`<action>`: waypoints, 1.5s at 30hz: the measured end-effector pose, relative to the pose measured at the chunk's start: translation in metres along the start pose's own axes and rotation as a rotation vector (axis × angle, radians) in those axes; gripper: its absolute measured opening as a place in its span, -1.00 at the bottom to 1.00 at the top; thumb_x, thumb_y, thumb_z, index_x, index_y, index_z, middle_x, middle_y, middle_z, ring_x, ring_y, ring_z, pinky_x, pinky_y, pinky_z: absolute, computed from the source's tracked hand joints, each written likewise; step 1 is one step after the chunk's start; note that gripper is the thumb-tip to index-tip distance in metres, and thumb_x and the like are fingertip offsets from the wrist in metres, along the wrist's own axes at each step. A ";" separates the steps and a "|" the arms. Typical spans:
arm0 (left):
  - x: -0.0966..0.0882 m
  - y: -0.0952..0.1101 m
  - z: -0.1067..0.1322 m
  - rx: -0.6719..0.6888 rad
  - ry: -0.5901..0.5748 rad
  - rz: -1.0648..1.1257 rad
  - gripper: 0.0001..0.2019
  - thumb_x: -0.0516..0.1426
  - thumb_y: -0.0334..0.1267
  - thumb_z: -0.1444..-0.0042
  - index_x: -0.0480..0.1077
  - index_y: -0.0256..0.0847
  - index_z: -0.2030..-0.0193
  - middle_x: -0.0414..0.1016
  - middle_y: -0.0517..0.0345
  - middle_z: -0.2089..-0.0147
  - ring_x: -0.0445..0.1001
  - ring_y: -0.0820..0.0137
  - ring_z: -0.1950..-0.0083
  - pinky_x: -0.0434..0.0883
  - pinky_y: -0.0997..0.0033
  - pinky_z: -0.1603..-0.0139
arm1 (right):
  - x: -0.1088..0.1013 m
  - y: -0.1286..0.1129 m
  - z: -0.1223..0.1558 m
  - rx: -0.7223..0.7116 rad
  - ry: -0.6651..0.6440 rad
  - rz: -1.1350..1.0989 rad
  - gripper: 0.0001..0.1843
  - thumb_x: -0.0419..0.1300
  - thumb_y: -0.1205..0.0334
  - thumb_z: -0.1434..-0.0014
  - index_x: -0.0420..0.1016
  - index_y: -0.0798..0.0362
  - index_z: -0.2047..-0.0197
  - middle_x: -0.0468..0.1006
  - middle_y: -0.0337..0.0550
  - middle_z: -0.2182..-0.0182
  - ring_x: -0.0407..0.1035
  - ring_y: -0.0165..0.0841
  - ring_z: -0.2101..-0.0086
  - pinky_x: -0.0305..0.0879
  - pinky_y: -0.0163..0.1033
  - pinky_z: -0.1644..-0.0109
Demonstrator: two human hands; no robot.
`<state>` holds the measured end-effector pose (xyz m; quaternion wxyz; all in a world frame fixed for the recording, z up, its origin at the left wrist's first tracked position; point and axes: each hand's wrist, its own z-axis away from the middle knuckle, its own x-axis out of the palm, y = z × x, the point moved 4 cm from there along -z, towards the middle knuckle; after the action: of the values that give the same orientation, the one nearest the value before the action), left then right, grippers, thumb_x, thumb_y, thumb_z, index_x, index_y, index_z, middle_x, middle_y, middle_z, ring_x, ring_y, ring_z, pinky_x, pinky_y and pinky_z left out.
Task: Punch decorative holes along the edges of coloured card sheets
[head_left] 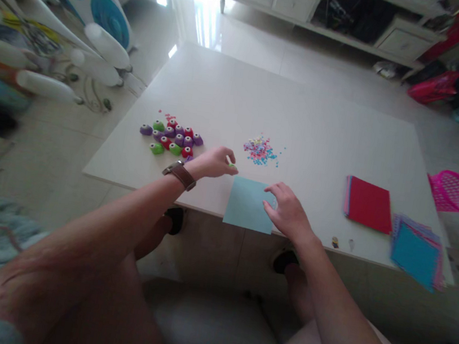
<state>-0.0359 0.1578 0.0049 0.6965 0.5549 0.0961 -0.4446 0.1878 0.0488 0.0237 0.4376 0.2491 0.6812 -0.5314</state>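
Note:
A light blue sheet of paper (249, 206) lies at the table's near edge, slightly overhanging it. At its upper left corner, my left hand (215, 162) is closed on a small green thing, apparently a craft paper punch (232, 165), mostly hidden by the fingers. My right hand (286, 208) is over the sheet's right edge, thumb and fingers apart, with nothing visible between them. A cluster of green, red and purple craft punches (176, 138) stands to the left of my left hand. Beyond the sheet lies a pile of tiny coloured paper cut-outs (260, 150).
A red-topped stack of paper (370, 205) and a blue-topped stack of punched sheets (415, 249) lie at the right of the white table (306, 114). Two small objects (335, 242) sit near the front edge. A pink basket (455, 192) stands beyond the right edge.

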 end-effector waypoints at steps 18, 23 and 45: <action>0.021 0.046 0.005 0.232 -0.022 -0.282 -0.62 0.36 -0.31 0.03 0.46 -0.23 0.04 0.56 -0.06 0.00 0.52 0.16 -0.04 0.44 0.23 -0.02 | -0.037 0.063 0.020 0.254 0.164 0.128 -0.88 0.28 0.28 -0.15 0.52 0.00 0.20 0.55 -0.06 0.25 0.42 -0.17 0.23 0.32 -0.10 0.12; -0.032 0.008 0.016 -0.097 0.177 -0.685 -0.67 0.08 -0.46 -0.11 0.52 -0.25 0.02 0.50 -0.20 -0.08 0.42 -0.02 -0.16 0.44 0.06 -0.03 | -0.064 0.142 0.061 0.489 0.146 0.229 -0.86 0.23 0.36 -0.04 0.54 -0.01 0.29 0.55 0.01 0.32 0.39 -0.16 0.31 0.28 -0.08 0.20; 0.014 0.055 0.010 0.075 -0.220 0.698 -0.79 0.25 -0.48 -0.02 0.39 -0.28 0.20 0.56 0.14 0.40 0.56 0.42 0.32 0.47 0.31 0.13 | -0.030 0.045 0.008 0.175 0.158 -0.266 -0.71 0.34 0.11 -0.12 0.50 0.03 0.11 0.54 -0.07 0.17 0.48 -0.24 0.22 0.49 -0.11 0.18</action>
<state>0.0087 0.1409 0.0376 0.7918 0.5281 -0.1909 -0.2403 0.2413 0.0593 0.0261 0.2853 0.2349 0.6915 -0.6207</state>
